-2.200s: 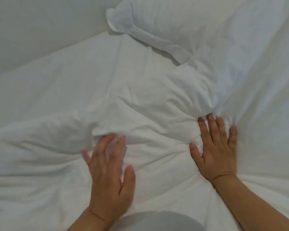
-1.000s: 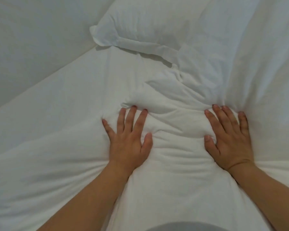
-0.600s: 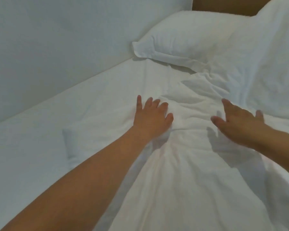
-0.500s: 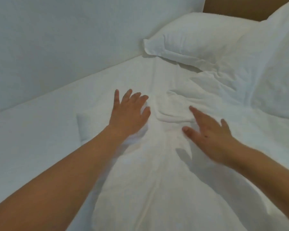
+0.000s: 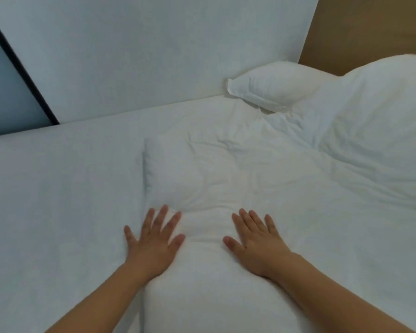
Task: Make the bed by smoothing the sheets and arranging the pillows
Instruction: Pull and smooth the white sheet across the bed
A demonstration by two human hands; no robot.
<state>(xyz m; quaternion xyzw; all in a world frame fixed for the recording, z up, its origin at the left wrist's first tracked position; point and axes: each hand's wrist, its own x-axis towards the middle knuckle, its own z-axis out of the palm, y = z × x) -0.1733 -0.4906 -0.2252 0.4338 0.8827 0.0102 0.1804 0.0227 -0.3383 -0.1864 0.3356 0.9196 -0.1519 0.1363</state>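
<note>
White duvet (image 5: 226,169) is lying on the bed (image 5: 58,200), its long axis running away from the person toward the pillow (image 5: 274,88) at the far right. Left hand (image 5: 151,241) and right hand (image 5: 257,243) are pressing flat on it side by side, fingers straight and spread, gripping nothing. Wrinkles are sitting straight ahead of both hands, slightly nearer the right one, so the coming stroke probably goes forward.

Both hands (image 5: 203,246) flat on duvet (image 5: 226,169)
</note>
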